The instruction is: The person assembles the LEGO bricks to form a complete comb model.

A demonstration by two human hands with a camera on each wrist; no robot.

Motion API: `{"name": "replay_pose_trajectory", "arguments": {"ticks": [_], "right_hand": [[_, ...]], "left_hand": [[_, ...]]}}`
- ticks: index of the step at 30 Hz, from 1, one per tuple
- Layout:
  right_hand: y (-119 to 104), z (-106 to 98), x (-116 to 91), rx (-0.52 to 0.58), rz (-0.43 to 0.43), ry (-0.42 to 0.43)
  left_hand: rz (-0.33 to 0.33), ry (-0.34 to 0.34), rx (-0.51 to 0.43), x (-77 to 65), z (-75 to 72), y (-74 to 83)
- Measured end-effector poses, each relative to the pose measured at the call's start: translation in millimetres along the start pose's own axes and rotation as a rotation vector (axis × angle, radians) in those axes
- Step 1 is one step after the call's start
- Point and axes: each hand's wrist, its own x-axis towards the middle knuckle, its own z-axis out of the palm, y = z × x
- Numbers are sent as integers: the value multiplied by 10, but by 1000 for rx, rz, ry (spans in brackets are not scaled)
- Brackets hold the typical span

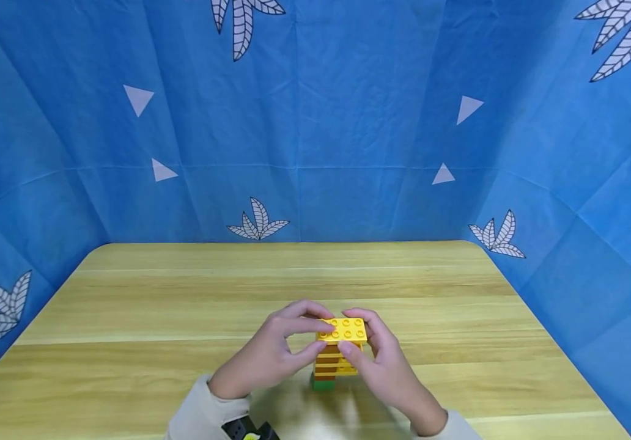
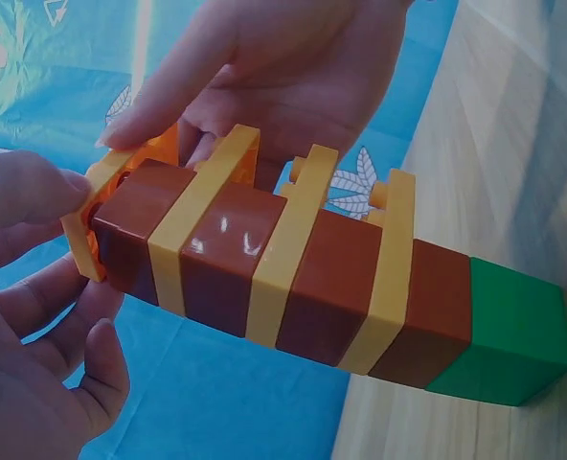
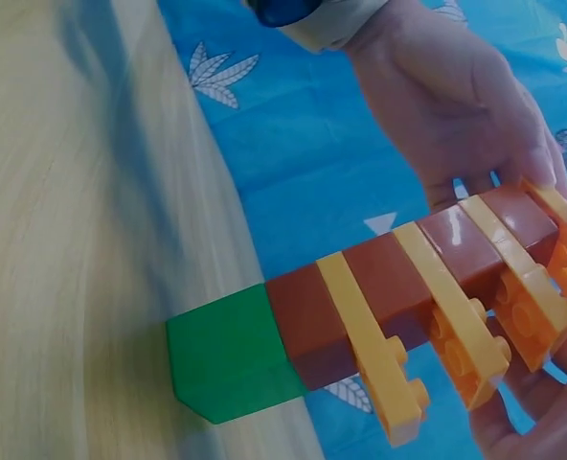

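Note:
A tower of toy building bricks (image 2: 327,287) stands on the table, its brown bricks alternating with thin yellow plates above a green brick (image 2: 509,331) at the foot. The yellow plates stick out to the right, studs up. At the top is another yellow plate (image 1: 351,330), and round studs show between it and the uppermost brown brick (image 2: 135,225) in the left wrist view. My left hand (image 1: 274,349) pinches this plate's left end between thumb and fingers. On its right end, my right hand (image 1: 386,360) holds it, thumb at the near edge and fingers behind.
The wooden table (image 1: 156,318) reaches out to both sides and behind the tower. A blue cloth (image 1: 348,110) with white leaf and triangle prints hangs around its back and sides. A black device (image 1: 246,429) sits at the left sleeve's cuff.

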Motion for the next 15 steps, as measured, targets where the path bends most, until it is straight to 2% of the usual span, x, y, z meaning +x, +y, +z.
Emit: {"name": "replay_pose_trajectory", "arguments": {"ticks": [5, 11, 15], "right_hand": [[3, -14, 6, 13, -26, 1], [-17, -34, 14, -22, -68, 26], [-29, -44, 16, -50, -77, 39]], "left_hand": [[-25, 15, -30, -4, 28, 2], [8, 35, -16, -4, 56, -7], [6, 54, -22, -19, 81, -4]]}}
